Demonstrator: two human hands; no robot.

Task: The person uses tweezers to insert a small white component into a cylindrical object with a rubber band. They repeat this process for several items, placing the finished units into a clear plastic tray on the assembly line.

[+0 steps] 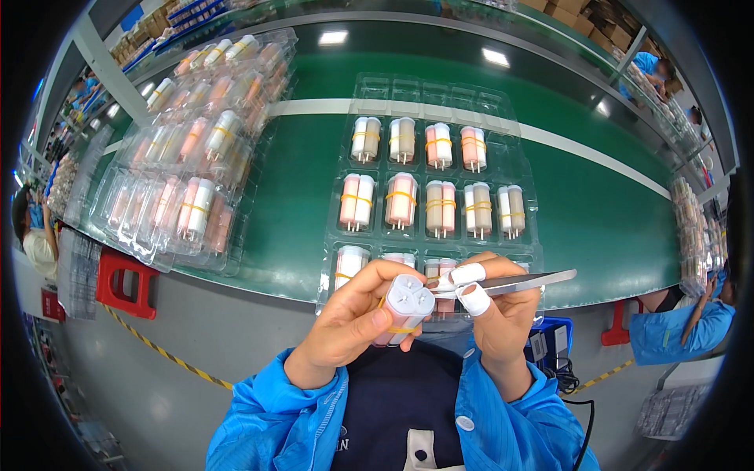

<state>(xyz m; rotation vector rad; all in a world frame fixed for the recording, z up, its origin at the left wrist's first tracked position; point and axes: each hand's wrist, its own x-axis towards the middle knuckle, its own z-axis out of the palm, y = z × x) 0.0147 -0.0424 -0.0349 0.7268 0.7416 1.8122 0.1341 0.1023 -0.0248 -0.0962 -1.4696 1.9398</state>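
My left hand (345, 323) is closed around a bundle of capped pink and white tubes (407, 302) with a yellow rubber band about it. The bundle's pale ends are turned up toward me. In my right hand (503, 314) is a pair of metal tweezers (542, 279), pinched between fingers that wear white finger cots (473, 299). The tips of the tweezers are at the right side of the bundle's end; my fingers partly hide them. Just beyond my hands lies a clear plastic tray (428, 90), its pockets holding several banded tube bundles (401, 200) in pink, white and grey.
Tall stacks of filled clear trays (118, 184) stand at the left on the green conveyor belt (597, 224). More trays (691, 235) are at the far right. Red stools (126, 284) and a blue bin (559, 326) stand below the edge. Co-workers (683, 326) sit at both sides.
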